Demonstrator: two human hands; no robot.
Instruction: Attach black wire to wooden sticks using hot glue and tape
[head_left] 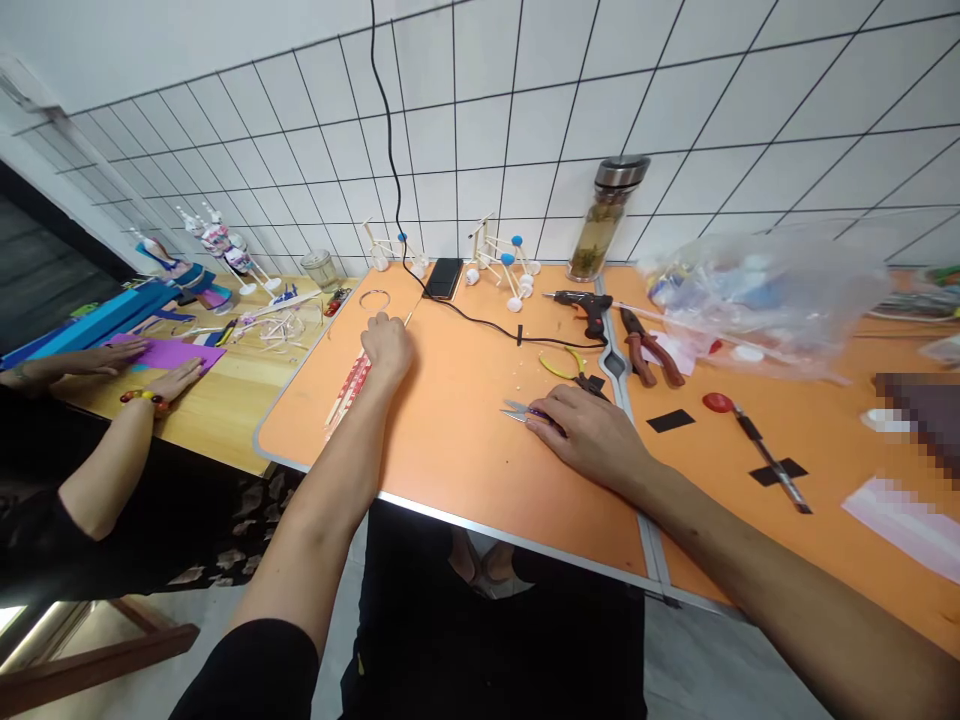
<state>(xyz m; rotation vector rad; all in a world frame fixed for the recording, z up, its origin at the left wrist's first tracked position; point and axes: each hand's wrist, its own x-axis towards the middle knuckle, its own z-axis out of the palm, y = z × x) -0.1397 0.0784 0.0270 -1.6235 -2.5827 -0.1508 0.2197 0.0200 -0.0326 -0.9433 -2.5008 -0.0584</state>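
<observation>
My left hand (388,345) reaches forward over the orange table (450,440), its fingers curled round the top of a thin wooden stick (409,318), above a bundle of sticks in red-and-white wrappers (346,390). A small metal ring (373,298) lies just beyond it. My right hand (585,432) rests palm down on the table, fingers closed on small purple-handled snips (523,410). Yellow-handled pliers (562,365) lie just behind that hand.
A glue gun (586,303), red pliers (651,350), a glass bottle (604,220), stick models (499,258), a phone (442,277) with a black cable and a plastic bag (765,290) lie on the table. At the left, another person's hands (142,370) press purple paper (169,352).
</observation>
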